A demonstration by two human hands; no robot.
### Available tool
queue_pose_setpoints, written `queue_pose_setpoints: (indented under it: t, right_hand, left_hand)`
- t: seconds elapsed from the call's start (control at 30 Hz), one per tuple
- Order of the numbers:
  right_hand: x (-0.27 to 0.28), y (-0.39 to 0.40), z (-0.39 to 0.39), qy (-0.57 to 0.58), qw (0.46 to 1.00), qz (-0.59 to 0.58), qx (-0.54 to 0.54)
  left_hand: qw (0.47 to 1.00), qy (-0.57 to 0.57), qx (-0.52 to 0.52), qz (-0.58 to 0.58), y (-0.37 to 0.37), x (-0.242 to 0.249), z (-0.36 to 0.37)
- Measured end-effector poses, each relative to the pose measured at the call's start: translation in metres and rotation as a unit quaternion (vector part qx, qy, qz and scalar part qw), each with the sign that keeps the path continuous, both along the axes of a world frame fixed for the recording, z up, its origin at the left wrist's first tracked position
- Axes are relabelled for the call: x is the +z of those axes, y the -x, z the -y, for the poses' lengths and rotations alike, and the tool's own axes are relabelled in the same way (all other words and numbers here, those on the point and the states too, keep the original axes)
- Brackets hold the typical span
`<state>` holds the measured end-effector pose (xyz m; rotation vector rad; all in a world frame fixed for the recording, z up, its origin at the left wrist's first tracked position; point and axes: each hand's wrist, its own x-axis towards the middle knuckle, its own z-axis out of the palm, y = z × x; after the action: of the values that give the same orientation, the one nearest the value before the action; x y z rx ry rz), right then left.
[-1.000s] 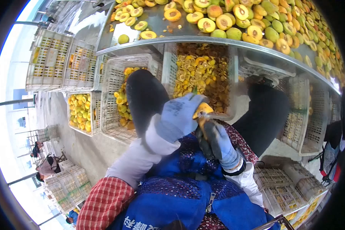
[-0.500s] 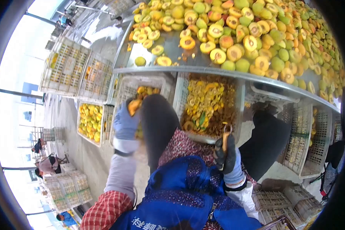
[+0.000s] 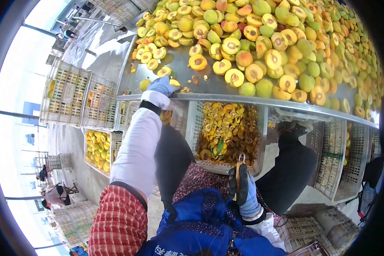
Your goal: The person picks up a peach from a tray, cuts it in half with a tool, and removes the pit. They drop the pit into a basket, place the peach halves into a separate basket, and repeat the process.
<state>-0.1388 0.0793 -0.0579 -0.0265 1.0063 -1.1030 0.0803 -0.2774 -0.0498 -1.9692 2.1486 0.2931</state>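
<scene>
My left hand [image 3: 160, 86], in a grey-blue glove, reaches over the front edge of the metal table [image 3: 192, 88]. Its fingers point forward with the thumb apart, and I see nothing held in it. Just beyond the fingertips lies a cut peach half [image 3: 164, 71]; a whole peach [image 3: 144, 85] sits to their left. Low in front of my body, my right hand [image 3: 240, 184], in a dark-palmed glove, is closed around the wooden handle of a pitting tool [image 3: 242, 160]. The tool's small metal loop points up, away from me.
A large pile of halved peaches [image 3: 281, 51] covers much of the table. Between my knees stands a crate of pits and scraps [image 3: 260, 141]. Another crate [image 3: 177, 112] is partly behind my left arm. Stacked crates [image 3: 66, 91] and a peach-filled crate [image 3: 99, 149] stand left. Other people are far left.
My left hand has gone from the crate by my left knee, where it held an orange peach piece, up to the table edge. My right hand has shifted slightly left and down with the tool.
</scene>
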Motion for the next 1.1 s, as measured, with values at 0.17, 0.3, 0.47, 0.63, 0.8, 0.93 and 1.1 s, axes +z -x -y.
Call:
queue_pose_setpoints:
  t: [0.17, 0.3, 0.47, 0.63, 0.8, 0.93, 1.1]
  right_hand:
    - [-0.001, 0.003, 0.007, -0.011, 0.999, -0.019, -0.025]
    - [0.008, 0.0, 0.019, 0.107, 0.986, -0.123, -0.021]
    - [0.019, 0.002, 0.028, 0.356, 0.762, -0.541, 0.008]
    - [0.039, 0.001, 0.021, 0.317, 0.731, -0.588, 0.141]
    - [0.053, 0.005, 0.008, 0.291, 0.713, -0.615, 0.169]
    - [0.049, 0.005, -0.001, 0.288, 0.694, -0.629, 0.2]
    - [0.033, -0.006, -0.019, 0.299, 0.713, -0.609, 0.178]
  left_hand:
    - [0.954, 0.151, -0.103, -0.238, 0.022, 0.009, -0.045]
    - [0.846, 0.053, 0.008, -0.53, 0.061, 0.021, -0.144]
    - [0.721, -0.073, 0.052, -0.687, 0.087, 0.036, -0.226]
    - [0.631, -0.106, 0.148, -0.754, 0.087, 0.028, -0.255]
    - [0.682, -0.088, 0.076, -0.722, 0.085, 0.033, -0.272]
    - [0.702, -0.083, 0.051, -0.706, 0.086, 0.039, -0.282]
    - [0.739, -0.105, 0.068, -0.662, 0.087, 0.044, -0.288]
